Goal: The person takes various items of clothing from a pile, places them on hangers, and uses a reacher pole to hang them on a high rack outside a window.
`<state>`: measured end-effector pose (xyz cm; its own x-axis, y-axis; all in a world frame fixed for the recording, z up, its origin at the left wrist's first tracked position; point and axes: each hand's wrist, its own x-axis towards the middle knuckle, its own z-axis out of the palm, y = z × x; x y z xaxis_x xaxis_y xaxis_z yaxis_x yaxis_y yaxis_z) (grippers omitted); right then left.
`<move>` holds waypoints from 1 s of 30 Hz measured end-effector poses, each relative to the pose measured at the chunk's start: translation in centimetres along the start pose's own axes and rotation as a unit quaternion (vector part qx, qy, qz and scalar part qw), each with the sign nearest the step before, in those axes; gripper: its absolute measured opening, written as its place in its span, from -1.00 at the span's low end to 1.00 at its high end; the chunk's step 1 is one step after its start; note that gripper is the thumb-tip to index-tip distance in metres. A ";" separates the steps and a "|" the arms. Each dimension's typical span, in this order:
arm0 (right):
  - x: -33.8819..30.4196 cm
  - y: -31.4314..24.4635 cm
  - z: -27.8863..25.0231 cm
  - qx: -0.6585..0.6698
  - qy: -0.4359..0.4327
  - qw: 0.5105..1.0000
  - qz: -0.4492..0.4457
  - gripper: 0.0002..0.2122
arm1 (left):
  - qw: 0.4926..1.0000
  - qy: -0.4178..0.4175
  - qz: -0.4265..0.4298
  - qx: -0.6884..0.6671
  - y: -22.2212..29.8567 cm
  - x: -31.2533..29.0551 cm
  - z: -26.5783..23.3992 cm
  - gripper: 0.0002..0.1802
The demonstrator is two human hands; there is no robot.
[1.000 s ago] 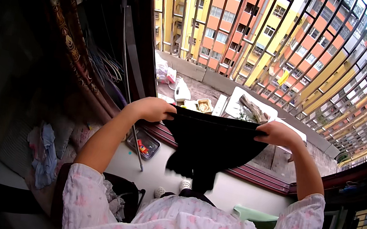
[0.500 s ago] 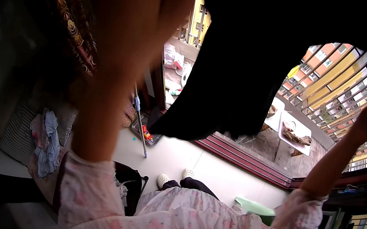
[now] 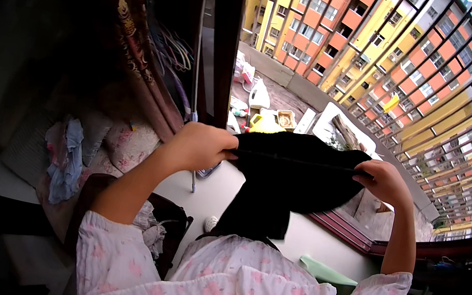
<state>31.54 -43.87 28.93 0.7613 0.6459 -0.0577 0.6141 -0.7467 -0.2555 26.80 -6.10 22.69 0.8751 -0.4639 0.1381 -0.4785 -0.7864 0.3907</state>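
Note:
A black garment (image 3: pixel 271 178) hangs stretched between my two hands in front of my body. Its straight upper edge runs from one hand to the other, and a narrower part drops toward my feet; its exact kind does not show. My left hand (image 3: pixel 207 145) is closed on the left end of that edge, thumb and fingers pinching the cloth. At the right end, my right hand (image 3: pixel 387 179) grips the edge the same way. Both forearms are bent, with elbows out to the sides.
Past a dark red door track (image 3: pixel 346 232) lies a balcony with bottles, a white tray (image 3: pixel 332 116) and a barred railing. To my left are a patterned curtain (image 3: pixel 124 12), a pole (image 3: pixel 198 67), blue clothing (image 3: pixel 65 164) and a dark bag (image 3: pixel 177 225). A green object (image 3: pixel 327 272) stands low at right.
Both hands have come down from high up, bringing the garment lower and away from the view. It now spans level between them, and the balcony shows above it.

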 end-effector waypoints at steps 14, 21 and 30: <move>4.8 -10.1 1.5 0.046 0.031 0.981 -0.184 -0.72 | 0.868 0.339 -0.226 -0.284 -3.4 -11.1 5.3 -0.74; 7.9 -11.7 4.7 0.046 -0.132 0.939 -0.313 -0.85 | 0.413 0.423 -0.245 -0.768 -5.0 -11.2 7.1 -0.90; 16.1 -4.2 11.0 -0.037 -0.262 0.955 -0.134 -0.71 | 0.464 0.212 -0.375 -0.774 -3.9 -8.4 5.5 -0.66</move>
<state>38.93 -28.63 18.44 0.3781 0.7915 -0.4802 0.7997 -0.5405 -0.2613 20.89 -1.33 14.96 0.8461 0.0832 -0.5264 0.3110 0.7250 0.6145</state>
